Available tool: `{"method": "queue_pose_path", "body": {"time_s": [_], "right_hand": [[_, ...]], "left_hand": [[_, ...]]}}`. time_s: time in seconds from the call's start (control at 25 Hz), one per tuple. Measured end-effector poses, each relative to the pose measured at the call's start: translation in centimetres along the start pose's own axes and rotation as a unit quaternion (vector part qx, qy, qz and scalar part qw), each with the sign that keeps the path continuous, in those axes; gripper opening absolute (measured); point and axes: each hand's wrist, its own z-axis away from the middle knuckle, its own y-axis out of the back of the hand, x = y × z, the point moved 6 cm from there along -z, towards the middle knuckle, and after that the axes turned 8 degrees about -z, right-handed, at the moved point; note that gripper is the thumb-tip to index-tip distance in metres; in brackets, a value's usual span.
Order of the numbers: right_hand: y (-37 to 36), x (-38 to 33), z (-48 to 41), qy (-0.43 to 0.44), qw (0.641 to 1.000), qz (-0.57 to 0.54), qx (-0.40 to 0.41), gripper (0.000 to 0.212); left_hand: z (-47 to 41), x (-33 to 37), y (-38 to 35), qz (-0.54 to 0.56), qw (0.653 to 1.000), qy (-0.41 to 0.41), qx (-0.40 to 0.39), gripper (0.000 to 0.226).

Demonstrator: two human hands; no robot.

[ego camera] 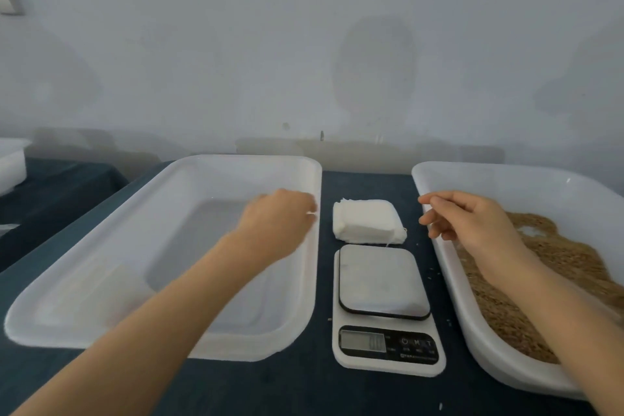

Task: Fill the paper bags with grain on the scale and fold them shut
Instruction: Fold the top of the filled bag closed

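Note:
A white stack of folded bags (366,220) lies on the dark table just behind a white digital scale (385,307), whose grey platform is bare. Brown grain (526,280) fills the white tray (445,186) on the right. My left hand (277,224) hovers over the right rim of the white tray on the left, to the left of the bags, its fingers curled and nothing visible in it. My right hand (469,218) hangs over the left rim of the grain tray, right of the bags, its fingers loosely apart and holding nothing.
The large white tray (101,263) on the left has nothing in it. Another white container (11,162) stands at the far left edge. A pale wall closes off the back of the table. A few loose grains lie near the scale.

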Motion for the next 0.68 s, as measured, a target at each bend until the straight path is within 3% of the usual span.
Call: {"method": "queue_pose_path", "body": {"time_s": [0.12,0.2,0.32,0.4,0.44,0.56,0.68], "right_hand": [[0.2,0.0,0.0,-0.007,1.000,-0.003,0.016,0.023],[0.2,-0.1,0.0,-0.010,1.000,-0.007,0.017,0.023],[0.2,0.0,-0.1,-0.010,1.000,-0.010,0.013,0.023],[0.2,0.0,-0.3,-0.012,1.000,-0.023,0.011,0.023],[0.1,0.0,-0.4,-0.012,1.000,-0.027,0.009,0.023],[-0.2,-0.1,-0.5,-0.011,0.999,-0.032,0.000,0.023],[-0.2,-0.2,-0.5,-0.010,0.999,-0.032,0.000,0.024]], "left_hand": [[-5.3,6.8,-2.1,-0.038,0.994,-0.105,-0.002,0.030],[-8.2,9.9,-4.4,-0.072,0.985,-0.151,-0.048,0.029],[-11.0,10.8,-8.2,-0.079,0.971,-0.132,-0.183,0.034],[-11.6,10.3,-9.4,-0.097,0.964,-0.121,-0.217,0.023],[-11.8,10.2,-9.5,-0.108,0.964,-0.135,-0.201,0.014],[-12.4,10.1,-8.9,-0.083,0.976,-0.159,-0.121,0.016],[-13.2,9.1,-7.6,0.033,0.994,-0.093,-0.056,0.012]]}}
